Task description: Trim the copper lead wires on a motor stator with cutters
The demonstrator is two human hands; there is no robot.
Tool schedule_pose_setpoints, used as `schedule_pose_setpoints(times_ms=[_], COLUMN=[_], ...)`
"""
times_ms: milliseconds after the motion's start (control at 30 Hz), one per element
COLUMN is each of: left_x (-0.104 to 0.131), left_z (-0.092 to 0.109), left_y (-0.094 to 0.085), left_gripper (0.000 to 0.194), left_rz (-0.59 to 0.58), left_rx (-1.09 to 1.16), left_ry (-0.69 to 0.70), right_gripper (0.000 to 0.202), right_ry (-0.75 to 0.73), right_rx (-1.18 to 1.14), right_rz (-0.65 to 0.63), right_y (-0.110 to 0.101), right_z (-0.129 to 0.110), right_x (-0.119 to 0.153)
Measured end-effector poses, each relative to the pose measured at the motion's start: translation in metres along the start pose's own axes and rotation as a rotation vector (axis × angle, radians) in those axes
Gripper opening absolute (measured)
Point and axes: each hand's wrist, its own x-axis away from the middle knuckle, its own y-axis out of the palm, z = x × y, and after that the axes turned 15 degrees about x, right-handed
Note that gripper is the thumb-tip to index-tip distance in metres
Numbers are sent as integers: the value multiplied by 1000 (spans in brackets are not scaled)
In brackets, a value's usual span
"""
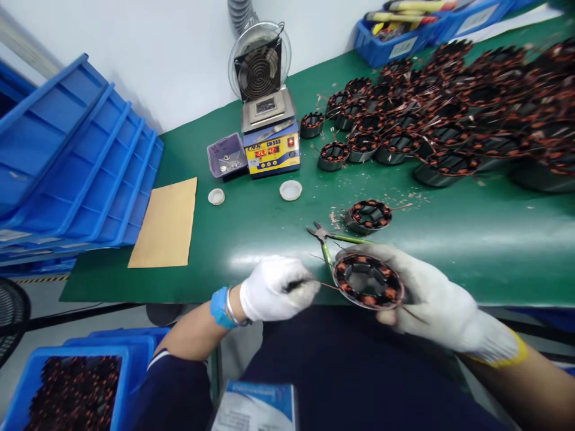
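Note:
In my right hand (pixel 426 293), gloved in white, a motor stator (pixel 339 280) with copper windings is gripped by its outer rim, just off the front edge of the bench. My left hand (pixel 278 290), also gloved, has its fingers pinched on a thin copper wire (pixel 329 285) that runs out from the stator's left side. Behind the held stator lie green-handled cutting pliers (pixel 322 232), their jaws apart and one handle partly covered by it. A second stator (pixel 368 216) rests on the bench beyond, with small copper scraps beside it.
Many stators (pixel 444 167) crowd the bench's right side. At the back stand a yellow-and-blue solder pot (pixel 272 152) with a fan, a purple tray (pixel 227 154) and a white lid (pixel 290 190). Cardboard (pixel 166 227) and stacked blue crates (pixel 76 161) are left; a stator-filled bin (pixel 126 383) sits below.

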Motion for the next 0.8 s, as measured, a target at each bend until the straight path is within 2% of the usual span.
schedule_pose_setpoints(times_ms=[100,133,167,200,233,300,333,367,433,500,567,667,700,733,800], left_x=[4,5,5,5,4,1,0,-2,-3,-3,0,5,7,8,7], left_z=[-1,-4,-8,-12,-16,-18,-17,-14,-4,6,12,10,8,6,2], left_y=[12,12,11,9,4,-7,-12,-16,-19,-14,-5,4,4,2,-7], left_gripper=[41,43,45,47,49,52,52,51,47,37,34,46,51,55,59], left_rz=[-48,-81,-76,-13,98,329,375,354,215,94,48,-16,-16,25,253], left_rx=[573,715,796,806,753,517,369,228,16,-65,33,412,540,635,667], left_ry=[-385,-460,-469,-415,-317,-96,-24,9,-4,-45,-143,-407,-449,-425,-206], right_gripper=[67,68,69,71,74,79,80,80,79,76,74,69,69,69,71], right_ry=[-15,-4,18,44,65,83,82,80,91,109,118,115,115,117,125], right_rx=[-42,-58,-70,-76,-79,-89,-103,-120,-139,-126,-115,-144,-155,-160,-146], right_rz=[-61,-81,-96,-112,-122,-134,-134,-132,-143,-165,-176,-161,-151,-143,-137], right_y=[-5,-6,-6,-6,-5,-2,0,1,1,-2,-5,-8,-9,-9,-9], right_z=[-6,-7,-6,-4,-1,7,11,13,13,7,-3,-13,-14,-15,-14], right_x=[3,4,6,7,8,10,10,9,6,1,-4,-6,-6,-6,-6])
